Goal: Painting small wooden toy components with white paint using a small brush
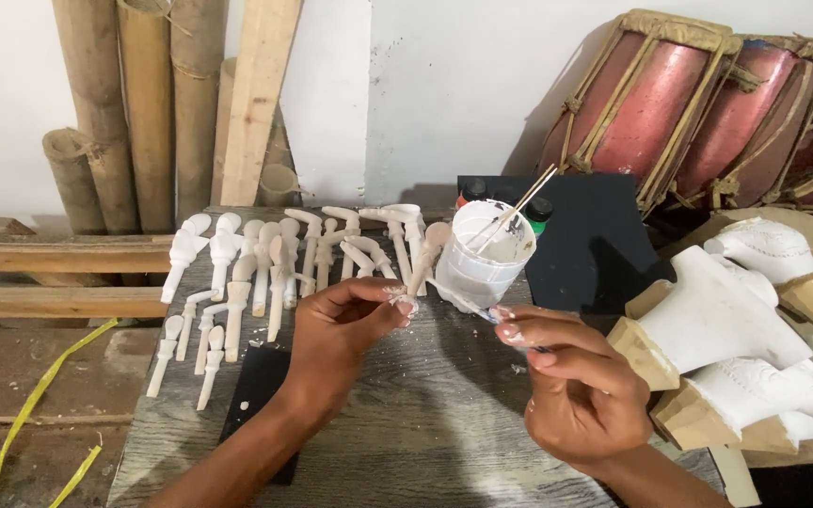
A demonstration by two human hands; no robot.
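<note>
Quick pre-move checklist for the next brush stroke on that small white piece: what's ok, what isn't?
1. Left hand pinches the small white piece at its lower end: ok.
2. Right hand grips the brush: ok.
3. Brush tip meets the piece: cannot tell.
4. White cup stands upright close behind the hands, sticks resting in it: ok.
5. Paint level in the cup: cannot tell.
6. Finished white pieces lie apart, left of the hands on the wooden table: ok.

Soft, even daylight, moderately bright; no glare. Drums (689,103) throw a dim shadow leftward on the white wall (425,85). Focus sharp mid-frame, slight softening and bending toward edges.
</note>
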